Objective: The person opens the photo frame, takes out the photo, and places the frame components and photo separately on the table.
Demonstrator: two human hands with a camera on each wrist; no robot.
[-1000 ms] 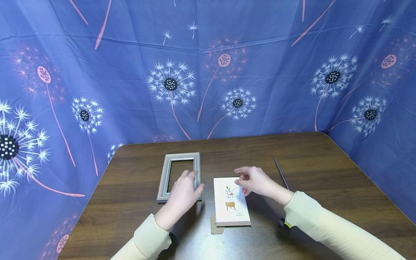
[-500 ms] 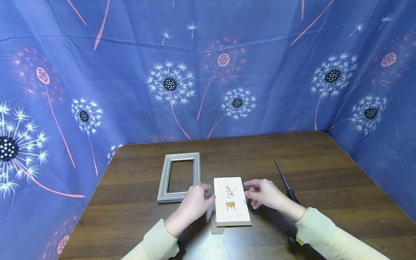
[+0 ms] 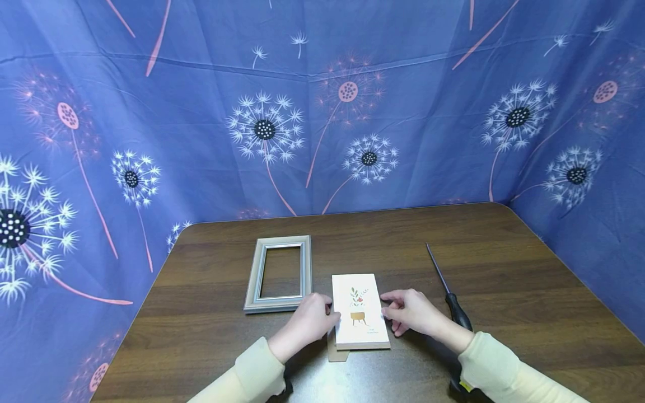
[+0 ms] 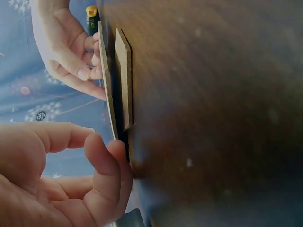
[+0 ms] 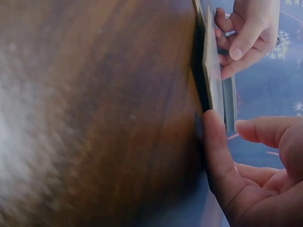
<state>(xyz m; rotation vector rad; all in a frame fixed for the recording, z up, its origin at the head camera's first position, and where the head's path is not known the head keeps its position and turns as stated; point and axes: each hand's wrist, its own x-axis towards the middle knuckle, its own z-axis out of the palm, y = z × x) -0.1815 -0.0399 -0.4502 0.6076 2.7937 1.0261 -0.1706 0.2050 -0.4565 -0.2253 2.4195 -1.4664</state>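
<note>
A white picture card (image 3: pixel 356 308) printed with a potted plant lies on a thin frame backing board (image 3: pixel 370 346). A brown stand flap (image 3: pixel 337 355) juts out beneath the board, and in the left wrist view the flap (image 4: pixel 124 78) shows a gap from it. My left hand (image 3: pixel 313 320) touches the board's left edge with bent fingertips (image 4: pixel 118 149). On the opposite edge, my right hand (image 3: pixel 410 310) rests a fingertip (image 5: pixel 213 123), its thumb held apart from the card. Neither hand's fingers plainly close round the board.
An empty silver-grey picture frame (image 3: pixel 255 274) lies flat to the left of the card. Right of my right hand lies a screwdriver (image 3: pixel 456 308) with a black handle. The wooden table (image 3: pixel 373 240) ends at a patterned blue cloth (image 3: pixel 322 140).
My left hand has moved right and toward me, from over the frame to the board's left edge. My right hand has drawn back off the card's top to its right edge.
</note>
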